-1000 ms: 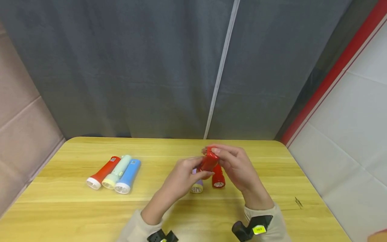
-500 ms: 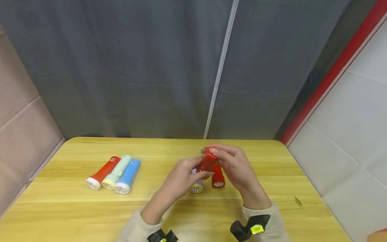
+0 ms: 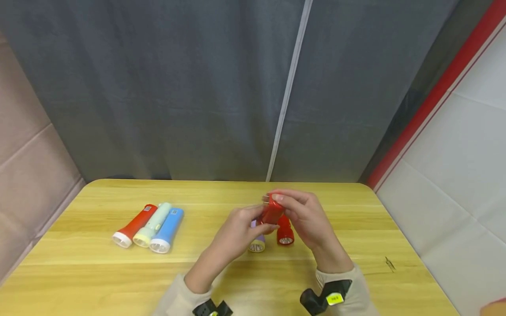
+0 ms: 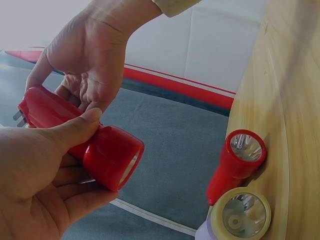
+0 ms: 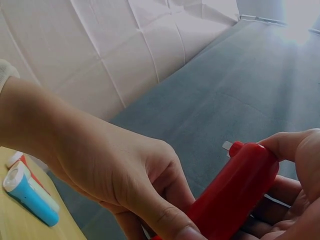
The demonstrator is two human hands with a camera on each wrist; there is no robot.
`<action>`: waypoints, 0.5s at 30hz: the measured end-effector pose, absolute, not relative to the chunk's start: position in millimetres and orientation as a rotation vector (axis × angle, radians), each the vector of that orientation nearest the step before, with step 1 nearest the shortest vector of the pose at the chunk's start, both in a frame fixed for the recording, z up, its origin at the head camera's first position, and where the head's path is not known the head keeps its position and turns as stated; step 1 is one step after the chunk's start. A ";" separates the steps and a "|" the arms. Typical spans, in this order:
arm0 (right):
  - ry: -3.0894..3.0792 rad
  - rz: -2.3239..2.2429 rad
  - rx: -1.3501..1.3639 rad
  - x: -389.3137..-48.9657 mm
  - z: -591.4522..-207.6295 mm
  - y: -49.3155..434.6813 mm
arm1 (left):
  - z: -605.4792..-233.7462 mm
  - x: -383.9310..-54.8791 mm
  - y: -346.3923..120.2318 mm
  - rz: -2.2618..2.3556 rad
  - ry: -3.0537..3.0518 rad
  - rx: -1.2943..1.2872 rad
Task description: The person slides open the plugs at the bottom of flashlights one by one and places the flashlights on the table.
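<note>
Curtain [image 3: 178, 87] hangs behind wooden table [image 3: 99, 285], above which left hand [image 3: 237, 228] and right hand [image 3: 307, 218] pinch 1 red flashlight [image 3: 272, 213].

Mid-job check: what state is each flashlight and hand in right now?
Held red flashlight: off the table, lamp state unclear
Prongs: sticking out
Left hand: gripping the body
Right hand: holding the prong end
Other red flashlight: lying down, unlit
Purple flashlight: lying down, unlit
Orange-red flashlight: lying down, no glow visible
Mint flashlight: same
Blue flashlight: same
</note>
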State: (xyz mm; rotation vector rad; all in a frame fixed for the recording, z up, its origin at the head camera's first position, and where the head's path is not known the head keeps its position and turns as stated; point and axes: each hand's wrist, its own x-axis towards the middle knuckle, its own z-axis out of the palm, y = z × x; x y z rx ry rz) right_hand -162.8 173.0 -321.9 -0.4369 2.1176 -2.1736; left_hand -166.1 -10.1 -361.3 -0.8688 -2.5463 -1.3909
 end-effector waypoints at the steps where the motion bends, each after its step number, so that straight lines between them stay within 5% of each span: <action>1: 2.121 -2.171 -0.435 -162.8 -322.1 173.0 | -361.4 -166.1 -10.1 -1.387 -2.548 -0.868; 15: 2.113 -2.194 -0.459 -163.8 -324.6 172.6 | -360.9 -164.8 -9.9 -1.376 -2.574 -0.885</action>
